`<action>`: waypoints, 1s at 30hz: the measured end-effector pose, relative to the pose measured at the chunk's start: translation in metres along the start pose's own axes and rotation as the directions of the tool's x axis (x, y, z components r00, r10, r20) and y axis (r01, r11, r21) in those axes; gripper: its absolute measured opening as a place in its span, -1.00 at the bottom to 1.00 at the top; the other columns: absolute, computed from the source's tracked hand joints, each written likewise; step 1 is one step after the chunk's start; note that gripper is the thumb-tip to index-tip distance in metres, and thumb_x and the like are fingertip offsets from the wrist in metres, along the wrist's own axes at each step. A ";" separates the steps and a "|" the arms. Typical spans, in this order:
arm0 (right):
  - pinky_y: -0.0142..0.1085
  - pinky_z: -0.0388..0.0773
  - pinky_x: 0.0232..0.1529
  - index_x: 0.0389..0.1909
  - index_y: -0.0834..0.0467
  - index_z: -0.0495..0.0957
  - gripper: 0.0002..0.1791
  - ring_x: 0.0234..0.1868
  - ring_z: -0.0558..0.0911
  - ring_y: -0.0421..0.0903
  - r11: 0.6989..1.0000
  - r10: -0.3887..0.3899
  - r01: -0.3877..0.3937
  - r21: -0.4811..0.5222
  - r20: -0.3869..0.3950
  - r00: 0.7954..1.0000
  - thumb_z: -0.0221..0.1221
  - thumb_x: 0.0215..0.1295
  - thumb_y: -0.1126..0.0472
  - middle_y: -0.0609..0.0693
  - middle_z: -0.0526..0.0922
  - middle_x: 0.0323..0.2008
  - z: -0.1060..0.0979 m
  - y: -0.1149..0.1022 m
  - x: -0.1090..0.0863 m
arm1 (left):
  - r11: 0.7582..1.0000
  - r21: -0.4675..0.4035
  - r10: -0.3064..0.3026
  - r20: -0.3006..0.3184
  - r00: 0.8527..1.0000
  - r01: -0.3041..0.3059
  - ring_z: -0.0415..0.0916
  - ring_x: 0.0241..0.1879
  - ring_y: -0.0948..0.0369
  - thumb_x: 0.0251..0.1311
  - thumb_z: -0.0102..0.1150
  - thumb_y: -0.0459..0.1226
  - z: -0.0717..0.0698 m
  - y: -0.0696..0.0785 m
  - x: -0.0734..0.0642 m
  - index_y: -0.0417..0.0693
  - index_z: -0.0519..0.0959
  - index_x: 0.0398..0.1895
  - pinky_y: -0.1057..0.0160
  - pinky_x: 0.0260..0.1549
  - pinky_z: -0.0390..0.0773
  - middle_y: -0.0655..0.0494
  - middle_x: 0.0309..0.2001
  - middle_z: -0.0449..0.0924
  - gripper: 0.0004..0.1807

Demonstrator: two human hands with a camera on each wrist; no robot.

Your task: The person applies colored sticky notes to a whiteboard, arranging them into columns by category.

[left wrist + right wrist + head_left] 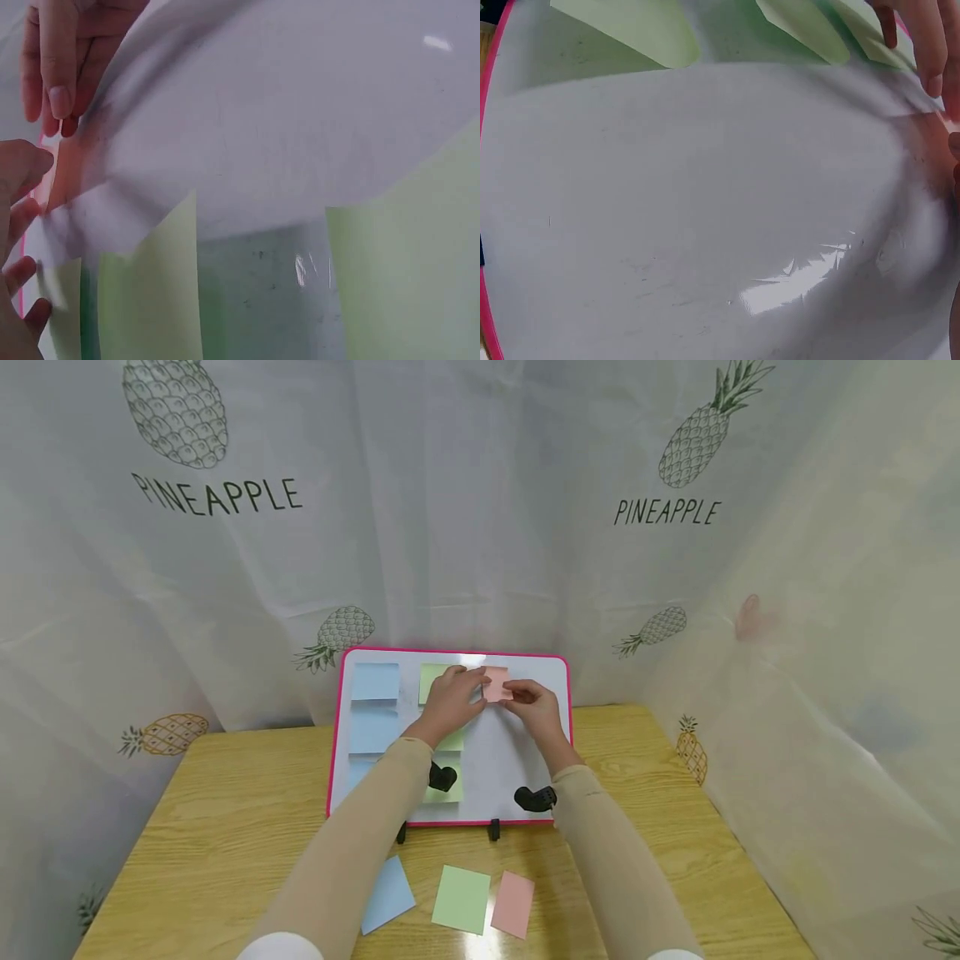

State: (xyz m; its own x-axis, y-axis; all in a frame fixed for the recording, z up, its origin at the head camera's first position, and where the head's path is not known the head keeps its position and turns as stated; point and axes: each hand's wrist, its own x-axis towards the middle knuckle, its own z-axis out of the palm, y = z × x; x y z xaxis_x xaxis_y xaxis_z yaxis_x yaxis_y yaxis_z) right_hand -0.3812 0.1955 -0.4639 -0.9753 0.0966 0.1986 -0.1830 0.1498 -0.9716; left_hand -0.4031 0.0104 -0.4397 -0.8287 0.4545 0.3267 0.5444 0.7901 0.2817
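Note:
Near the top of a pink-edged whiteboard (517,777), both hands are at a pink sticky note (497,683). My right hand (537,710) pinches its right edge between thumb and fingers. At the note's left edge, my left hand (450,703) holds it with the fingertips. The left wrist view shows the pink note (69,174) close to the board, casting a reddish shadow. Blue sticky notes (375,729) form a column on the board's left. Green sticky notes (446,781) make a second column, partly hidden by the left hand and arm.
On the wooden table (247,802) before the board lie a blue note pad (390,893), a green one (461,900) and a pink one (513,904). Black stand feet (494,830) support the board. A pineapple-print curtain (465,527) hangs behind.

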 end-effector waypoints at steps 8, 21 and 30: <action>-0.29 0.54 0.03 -0.07 0.19 0.66 -0.69 0.02 0.60 -0.02 0.994 -0.037 0.042 -0.105 0.046 0.998 0.37 0.13 0.38 0.05 0.63 -0.05 -0.002 -0.003 0.002 | 0.998 0.055 -0.042 0.046 0.998 0.039 0.03 0.40 0.04 0.31 0.17 -0.05 0.001 0.003 0.001 0.16 0.47 0.30 -0.09 0.22 0.21 0.23 0.44 0.20 -0.51; -0.19 0.46 0.12 -0.10 0.19 0.71 -0.74 0.10 0.49 -0.06 0.877 -0.227 0.263 -0.402 0.136 0.964 0.37 0.17 0.28 -0.04 0.62 0.09 -0.004 -0.004 0.013 | 0.993 0.110 -0.050 0.031 0.998 0.046 0.03 0.39 0.07 0.30 0.16 0.01 0.008 0.005 0.003 0.21 0.46 0.31 -0.08 0.21 0.19 0.29 0.45 0.17 -0.49; -0.06 0.26 0.28 0.03 0.15 0.67 -0.60 0.30 0.29 0.00 0.762 -0.290 0.330 -0.557 0.163 0.943 0.41 0.12 0.28 -0.11 0.47 0.28 0.001 0.000 0.018 | 0.985 0.161 -0.073 0.026 0.997 0.068 -0.15 0.48 0.06 0.34 0.07 0.06 0.013 0.006 0.004 0.23 0.40 0.37 -0.12 0.30 0.05 0.31 0.50 0.06 -0.46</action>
State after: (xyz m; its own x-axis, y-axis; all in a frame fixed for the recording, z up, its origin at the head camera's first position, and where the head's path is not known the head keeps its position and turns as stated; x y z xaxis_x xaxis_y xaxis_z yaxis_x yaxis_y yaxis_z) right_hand -0.3984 0.1960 -0.4604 -0.8870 -0.1126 0.4479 -0.3929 0.6938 -0.6036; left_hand -0.4046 0.0221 -0.4481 -0.8694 0.4060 0.2817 0.4587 0.8751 0.1543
